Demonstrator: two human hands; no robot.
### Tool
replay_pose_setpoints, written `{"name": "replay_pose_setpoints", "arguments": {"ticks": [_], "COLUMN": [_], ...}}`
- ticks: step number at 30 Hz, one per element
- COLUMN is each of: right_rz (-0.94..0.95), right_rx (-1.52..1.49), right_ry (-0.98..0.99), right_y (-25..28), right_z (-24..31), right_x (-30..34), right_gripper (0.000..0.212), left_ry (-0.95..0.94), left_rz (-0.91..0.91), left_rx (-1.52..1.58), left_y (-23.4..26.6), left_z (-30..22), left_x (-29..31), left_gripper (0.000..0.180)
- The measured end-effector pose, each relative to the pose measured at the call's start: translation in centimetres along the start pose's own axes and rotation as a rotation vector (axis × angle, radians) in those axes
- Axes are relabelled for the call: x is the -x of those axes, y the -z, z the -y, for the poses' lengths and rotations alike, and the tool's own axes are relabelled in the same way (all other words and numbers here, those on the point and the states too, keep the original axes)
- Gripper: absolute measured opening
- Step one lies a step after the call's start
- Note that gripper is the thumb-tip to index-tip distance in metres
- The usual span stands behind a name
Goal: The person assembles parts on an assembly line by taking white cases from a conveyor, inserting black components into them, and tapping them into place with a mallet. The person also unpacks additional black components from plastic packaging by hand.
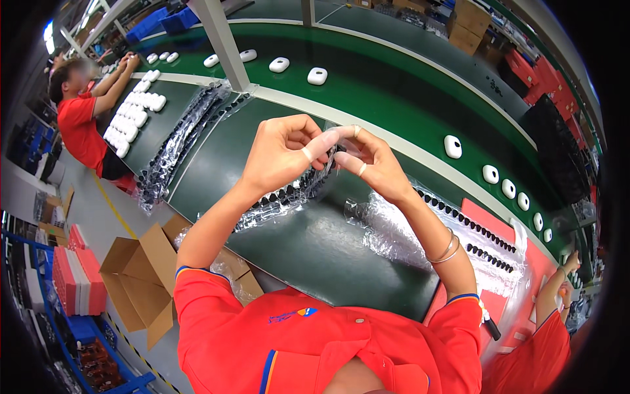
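Observation:
My left hand [283, 150] and my right hand [371, 159] are raised over the dark green table, fingertips close together. Both are closed, pinching a clear plastic bag [326, 172] with small black parts in it. Pale finger covers show on some fingers. Lower down, clear plastic with rows of black parts [279, 199] lies on the table, partly behind my left forearm. Whether it joins the piece in my fingers, I cannot tell. Under my right forearm is crumpled clear plastic [387, 230].
A green conveyor [380, 85] carrying white rounded devices [453, 146] runs along the far side, beside a white post [223, 46]. Rows of black parts [489, 256] lie on pink foam at right. Bagged parts [174, 151] lie left. Co-workers in red [82, 128] flank me. An open carton [141, 282] stands lower left.

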State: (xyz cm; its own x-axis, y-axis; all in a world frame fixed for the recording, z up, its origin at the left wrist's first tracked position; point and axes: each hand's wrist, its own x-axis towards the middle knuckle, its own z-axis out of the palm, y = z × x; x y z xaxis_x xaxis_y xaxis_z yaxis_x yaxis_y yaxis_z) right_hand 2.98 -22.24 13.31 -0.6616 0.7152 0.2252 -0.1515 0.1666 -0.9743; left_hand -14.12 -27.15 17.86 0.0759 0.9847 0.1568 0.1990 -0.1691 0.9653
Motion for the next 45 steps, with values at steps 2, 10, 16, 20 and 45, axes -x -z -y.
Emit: {"name": "replay_pose_setpoints", "arguments": {"ticks": [2, 10, 16, 20, 45], "right_rz": [0.014, 0.015, -0.037, 0.007, -0.755], "right_rx": [-0.011, -0.123, -0.152, -0.264, 0.824], "right_ry": [-0.006, 0.046, -0.241, -0.27, -0.376], "right_y": [-0.1, 0.3, 0.0, 1.9, 13.2], "right_z": [0.2, -0.3, 0.5, -0.7, -13.5], "right_x": [0.1, 0.5, 0.4, 0.2, -8.2], "right_gripper": [0.03, 0.037, 0.035, 0.028, 0.045], "left_ry": [0.02, 0.044, 0.02, -0.073, -1.123], "left_rz": [0.022, 0.097, 0.116, -0.032, -1.203], "left_rx": [-0.013, 0.083, 0.208, 0.231, 0.188], "left_y": [0.1, 0.2, -1.0, 0.2, 21.1], "left_z": [-0.1, 0.7, 3.0, 4.0, -6.1], "left_x": [-0.2, -0.3, 0.0, 1.0, 40.3], "left_gripper": [0.021, 0.017, 0.014, 0.013, 0.014]}}
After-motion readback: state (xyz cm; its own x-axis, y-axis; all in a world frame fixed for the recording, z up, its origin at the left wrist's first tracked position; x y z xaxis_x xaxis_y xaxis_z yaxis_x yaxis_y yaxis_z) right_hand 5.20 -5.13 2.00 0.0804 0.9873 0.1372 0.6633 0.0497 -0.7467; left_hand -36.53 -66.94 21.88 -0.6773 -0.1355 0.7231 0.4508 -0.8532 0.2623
